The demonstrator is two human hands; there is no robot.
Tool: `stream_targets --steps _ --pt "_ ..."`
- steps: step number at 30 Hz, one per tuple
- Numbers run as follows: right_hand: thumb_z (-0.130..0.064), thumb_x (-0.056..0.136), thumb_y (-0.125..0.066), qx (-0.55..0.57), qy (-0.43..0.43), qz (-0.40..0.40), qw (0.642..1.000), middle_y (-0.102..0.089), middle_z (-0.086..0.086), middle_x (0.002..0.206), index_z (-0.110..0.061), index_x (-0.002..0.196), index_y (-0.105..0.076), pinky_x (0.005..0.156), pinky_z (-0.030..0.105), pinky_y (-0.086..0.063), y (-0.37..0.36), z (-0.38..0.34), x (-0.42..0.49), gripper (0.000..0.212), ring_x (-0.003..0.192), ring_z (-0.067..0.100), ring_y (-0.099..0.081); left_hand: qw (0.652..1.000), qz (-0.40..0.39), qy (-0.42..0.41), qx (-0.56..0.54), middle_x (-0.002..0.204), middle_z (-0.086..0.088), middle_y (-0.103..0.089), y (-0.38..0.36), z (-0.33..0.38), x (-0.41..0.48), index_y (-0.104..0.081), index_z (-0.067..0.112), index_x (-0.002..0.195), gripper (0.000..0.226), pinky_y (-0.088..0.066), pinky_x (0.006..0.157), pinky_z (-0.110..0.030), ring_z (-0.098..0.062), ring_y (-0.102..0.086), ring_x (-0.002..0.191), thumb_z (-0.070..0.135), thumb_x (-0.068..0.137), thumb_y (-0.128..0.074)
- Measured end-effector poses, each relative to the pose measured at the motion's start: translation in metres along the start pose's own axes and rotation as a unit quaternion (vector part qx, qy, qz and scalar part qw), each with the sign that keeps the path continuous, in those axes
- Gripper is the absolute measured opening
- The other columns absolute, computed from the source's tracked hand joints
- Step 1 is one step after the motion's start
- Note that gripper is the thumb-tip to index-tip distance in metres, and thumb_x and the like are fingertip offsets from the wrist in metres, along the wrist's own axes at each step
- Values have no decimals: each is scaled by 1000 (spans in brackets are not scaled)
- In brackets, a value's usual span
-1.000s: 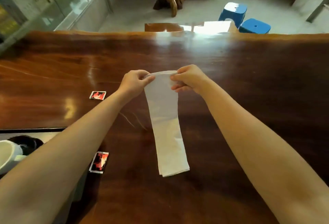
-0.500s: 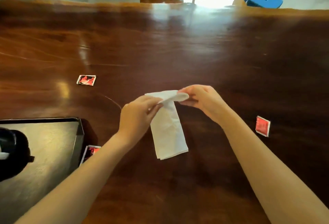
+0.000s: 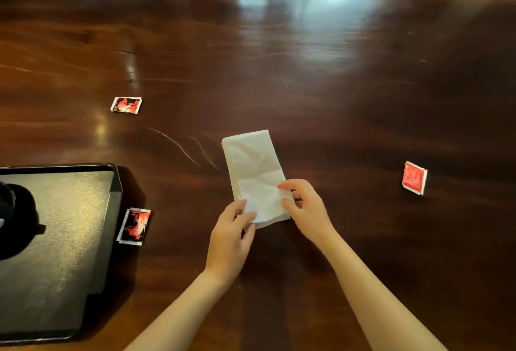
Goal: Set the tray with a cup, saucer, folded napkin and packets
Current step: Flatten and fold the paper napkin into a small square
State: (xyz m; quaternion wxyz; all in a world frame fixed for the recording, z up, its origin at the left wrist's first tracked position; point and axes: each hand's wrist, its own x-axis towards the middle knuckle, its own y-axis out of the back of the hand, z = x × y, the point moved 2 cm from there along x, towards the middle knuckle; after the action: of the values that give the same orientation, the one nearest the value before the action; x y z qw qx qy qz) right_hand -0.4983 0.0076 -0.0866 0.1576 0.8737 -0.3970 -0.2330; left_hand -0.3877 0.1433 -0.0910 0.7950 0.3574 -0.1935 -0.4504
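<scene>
The napkin (image 3: 252, 172) now lies doubled flat, left hand (image 3: 231, 236) and right hand (image 3: 305, 211) fingers (image 3: 290, 184) pinching its near edge.

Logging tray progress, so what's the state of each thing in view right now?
napkin, folded, flat on table.
left hand, pinches napkin's near corner.
right hand, pinches napkin's near edge.
tray, on table, without napkin or packets.
near packet, beside tray, on table.
far packet, on table.
right packet, on table.
</scene>
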Motion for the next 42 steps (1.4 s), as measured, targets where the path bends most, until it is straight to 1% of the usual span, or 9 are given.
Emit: stream_targets --steps 3,7,17,22,26,32,35,38,42 --pt "-12 88 -60 63 -62 31 996 -47 -8 124 -21 126 -48 74 14 -49 -1 -2 1 41 99 10 -56 977 30 134 -164 125 9 -51 7 10 3 -68 23 101 18 -43 84 -3 -6 -50 112 18 84 -67" --pt "-9 86 -59 162 -143 -9 976 -54 -4 121 -22 129 -47 83 23 -51 3 -13 3 46 107 15 -56 857 79 351 -368 113 0 -60 13 9 22 -56 34 97 16 -57 82 -34 -14 -60 102 28 86 -64" --pt "-13 91 -51 127 -104 -58 985 -59 -8 111 -25 112 -60 75 15 -46 9 -20 -10 26 103 8 -56 810 4 393 -436 112 -1 -57 20 16 18 -49 25 117 40 -57 72 -28 -20 -59 102 5 85 -63" --pt "-18 96 -46 -2 -79 -66 995 -54 -12 97 -22 112 -59 64 12 -38 5 -7 -15 21 84 5 -52 862 -6 379 -337 100 4 -57 8 11 6 -45 27 119 49 -54 64 -25 -14 -61 89 0 82 -62" --pt "-11 92 -51 -116 -37 -19 992 -47 -5 114 -21 113 -59 80 14 -43 -7 7 -15 25 100 10 -51 905 -31 356 -232 106 0 -61 -4 6 4 -44 26 125 51 -58 75 -35 -17 -63 89 7 82 -63" --pt "-11 92 -52 -108 -16 30 994 -49 0 122 -20 123 -52 85 23 -50 -13 9 -19 32 100 10 -53 959 -42 263 -97 123 1 -49 -2 7 1 -39 22 132 52 -53 81 -30 -19 -58 100 24 86 -63" --pt "-17 94 -52 -87 -28 78 993 -50 0 128 -18 130 -48 93 25 -49 -9 7 -17 36 110 10 -52 980 38 194 -11 130 -4 -43 6 7 2 -41 17 134 45 -42 86 -23 -17 -49 112 26 91 -54" --pt "-21 98 -42 -79 28 144 986 -42 -1 144 -16 139 -40 108 22 -29 -4 -12 7 42 133 12 -37 986 114 104 65 140 -9 -43 5 10 31 -42 10 136 43 -34 103 -32 -23 -40 129 19 94 -47" --pt "-26 102 -24 -267 196 -45 942 -15 -1 158 -17 149 -19 118 30 3 -35 -40 71 48 146 12 -4 973 10 77 216 152 -18 -28 -37 12 56 -23 3 145 62 -21 114 -49 -31 -25 142 36 94 -36"
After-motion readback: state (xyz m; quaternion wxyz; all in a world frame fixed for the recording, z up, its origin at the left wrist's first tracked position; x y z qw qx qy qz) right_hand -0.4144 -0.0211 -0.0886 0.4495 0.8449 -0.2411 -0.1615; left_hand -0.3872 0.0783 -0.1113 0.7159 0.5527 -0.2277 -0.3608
